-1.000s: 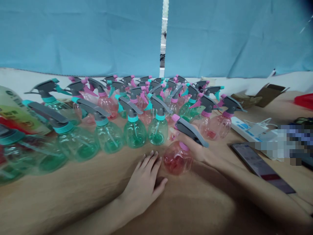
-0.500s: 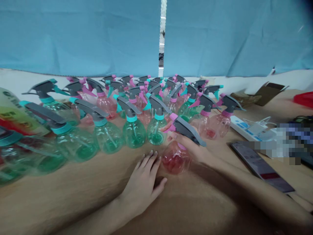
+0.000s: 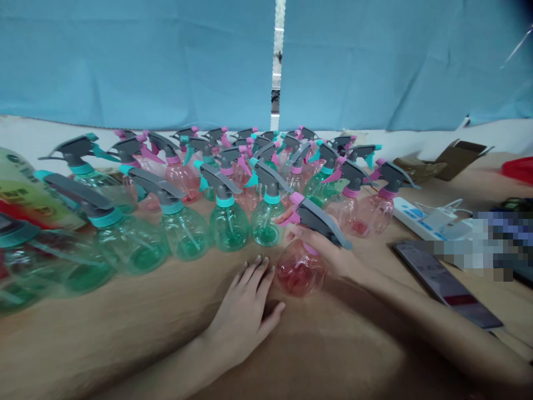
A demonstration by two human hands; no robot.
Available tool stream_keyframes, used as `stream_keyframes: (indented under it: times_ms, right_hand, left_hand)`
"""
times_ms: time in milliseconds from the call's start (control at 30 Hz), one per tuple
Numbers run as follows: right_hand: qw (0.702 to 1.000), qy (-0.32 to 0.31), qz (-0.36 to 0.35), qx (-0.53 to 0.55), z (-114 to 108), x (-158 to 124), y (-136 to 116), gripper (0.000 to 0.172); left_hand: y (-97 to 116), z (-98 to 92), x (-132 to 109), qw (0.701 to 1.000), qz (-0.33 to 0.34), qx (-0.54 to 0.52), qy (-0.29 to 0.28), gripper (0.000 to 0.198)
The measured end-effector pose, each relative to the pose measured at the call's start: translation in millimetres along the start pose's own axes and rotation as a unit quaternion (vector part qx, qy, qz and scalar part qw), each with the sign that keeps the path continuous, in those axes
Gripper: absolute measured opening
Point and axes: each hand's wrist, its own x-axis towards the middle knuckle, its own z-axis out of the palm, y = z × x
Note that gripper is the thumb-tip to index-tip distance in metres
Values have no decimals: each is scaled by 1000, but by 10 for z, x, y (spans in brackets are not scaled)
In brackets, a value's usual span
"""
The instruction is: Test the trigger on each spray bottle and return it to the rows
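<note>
Right hand [image 3: 322, 250]: half closed, fingers curled around the neck of a pink spray bottle [image 3: 300, 270], bottle slightly tilted, grey trigger head above the fingers.

Left hand [image 3: 245, 316]: open, palm down on the worktop [image 3: 104, 333], fingers spread, holding nothing, just left of the pink spray bottle.

Behind the pink spray bottle: crowded rows of upright spray bottles [image 3: 229, 194], green and pink, the nearest a green spray bottle [image 3: 266, 225].

Right of the pink spray bottle: white power strip [image 3: 410, 214], smartphone [image 3: 441, 283].
</note>
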Motion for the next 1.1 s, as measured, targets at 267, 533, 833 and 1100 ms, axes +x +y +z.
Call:
stream_keyframes:
  times_ms: [267, 533, 833, 1100]
  right_hand:
    - [999, 34, 3, -32, -38, -51, 93, 19]
    - [999, 32, 23, -35, -41, -46, 90, 25]
    - [999, 32, 26, -30, -57, -50, 151, 16]
    - [999, 20, 30, -19, -49, -41, 115, 12]
  left_hand:
    - [-9, 1, -6, 1000, 1, 1, 3, 52]
    - [0, -7, -5, 1000, 1, 1, 2, 53]
    - [4, -19, -2, 1000, -1, -2, -1, 53]
    - [4, -26, 3, 1000, -3, -7, -5, 52]
